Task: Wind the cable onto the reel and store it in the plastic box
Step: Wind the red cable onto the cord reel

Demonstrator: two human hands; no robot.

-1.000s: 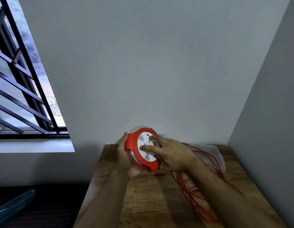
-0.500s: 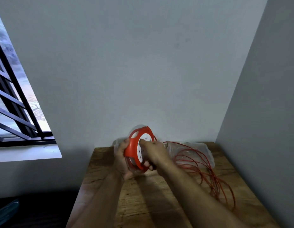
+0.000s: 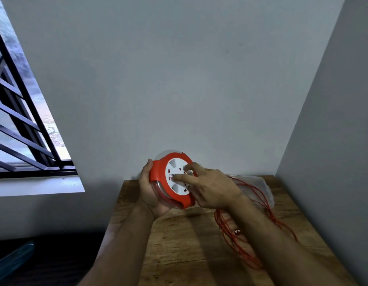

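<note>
An orange reel (image 3: 158, 172) with a white socket face is held upright above the far end of the wooden table (image 3: 189, 244). My left hand (image 3: 151, 195) grips it from the left and underneath. My right hand (image 3: 207, 187) lies on the white face, fingertips curled onto its hub. Loose orange cable (image 3: 238, 242) lies in tangled loops on the table to the right, partly hidden by my right forearm. Behind my right hand a clear plastic box (image 3: 261, 188) sits against the wall, with cable loops over it.
Grey walls close off the table at the back and on the right. A barred window (image 3: 20, 129) with a white sill is at the left. A teal object (image 3: 14, 261) lies on the dark floor at the lower left.
My right hand has turned on the reel's face, from covering it to resting with fingers spread on the hub. The head view has swung back to the left.
</note>
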